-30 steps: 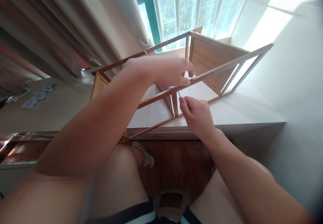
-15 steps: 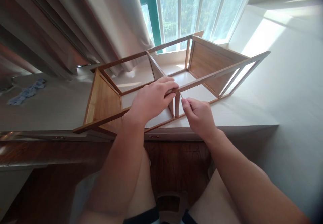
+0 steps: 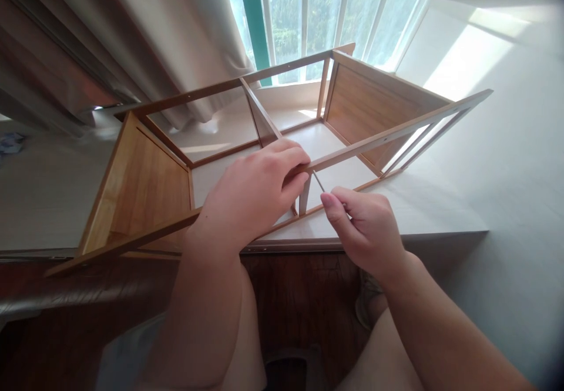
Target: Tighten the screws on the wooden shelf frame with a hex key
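A bamboo shelf frame (image 3: 145, 179) lies on its side on a pale ledge (image 3: 423, 203) below a window. My left hand (image 3: 255, 194) is closed over the frame's near rail, right where the middle divider (image 3: 259, 122) meets it. My right hand (image 3: 368, 229) is pinched on a thin metal tool (image 3: 319, 181), perhaps a hex key, whose tip points up at that same joint. The two hands are a few centimetres apart.
A grey curtain (image 3: 145, 32) hangs at the back left beside the window (image 3: 317, 9). A white wall (image 3: 520, 161) closes the right side. Dark wooden floor (image 3: 304, 291) and my knees lie below the ledge's edge.
My left hand came down from above the frame and closed on the near rail at the divider. The view shifted closer and leftward. My right hand stayed pinched at the joint.
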Tool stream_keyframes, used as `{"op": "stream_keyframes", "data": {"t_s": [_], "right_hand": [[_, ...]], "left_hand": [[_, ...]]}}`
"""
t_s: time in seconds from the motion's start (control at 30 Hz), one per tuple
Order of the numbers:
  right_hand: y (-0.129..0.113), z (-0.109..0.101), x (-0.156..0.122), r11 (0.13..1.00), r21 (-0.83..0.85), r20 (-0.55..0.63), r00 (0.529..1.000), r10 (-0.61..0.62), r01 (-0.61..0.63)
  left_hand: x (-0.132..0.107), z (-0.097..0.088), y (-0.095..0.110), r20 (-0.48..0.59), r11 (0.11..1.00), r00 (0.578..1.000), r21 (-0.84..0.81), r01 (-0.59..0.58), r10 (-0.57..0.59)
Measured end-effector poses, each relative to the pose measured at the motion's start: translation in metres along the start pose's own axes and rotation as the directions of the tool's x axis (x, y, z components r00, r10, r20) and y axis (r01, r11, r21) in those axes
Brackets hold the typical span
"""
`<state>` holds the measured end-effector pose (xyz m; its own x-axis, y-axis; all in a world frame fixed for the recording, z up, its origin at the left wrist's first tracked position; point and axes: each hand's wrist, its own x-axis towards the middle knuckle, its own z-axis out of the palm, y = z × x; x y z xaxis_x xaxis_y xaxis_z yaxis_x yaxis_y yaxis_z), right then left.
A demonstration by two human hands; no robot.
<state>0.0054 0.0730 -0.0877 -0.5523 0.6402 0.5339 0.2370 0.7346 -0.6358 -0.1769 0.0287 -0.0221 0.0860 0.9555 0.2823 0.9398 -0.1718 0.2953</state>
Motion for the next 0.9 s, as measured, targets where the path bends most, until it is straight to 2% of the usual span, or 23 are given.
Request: {"op": "stream_keyframes", "data": {"t_s": [0.47, 0.9], "right_hand": [[0.004, 0.017, 0.013, 0.999, 0.050, -0.014, 1.000, -0.002, 0.002], [0.001, 0.013, 0.007, 0.999, 0.026, 0.037, 0.999, 0.021, -0.022]], "left_hand": [[-0.002, 0.000, 0.003, 0.014, 0.995, 0.999, 0.092, 0.033, -0.035], [-0.005, 0.000, 0.002, 0.038, 0.995, 0.999, 0.094, 0.028, -0.032]]}}
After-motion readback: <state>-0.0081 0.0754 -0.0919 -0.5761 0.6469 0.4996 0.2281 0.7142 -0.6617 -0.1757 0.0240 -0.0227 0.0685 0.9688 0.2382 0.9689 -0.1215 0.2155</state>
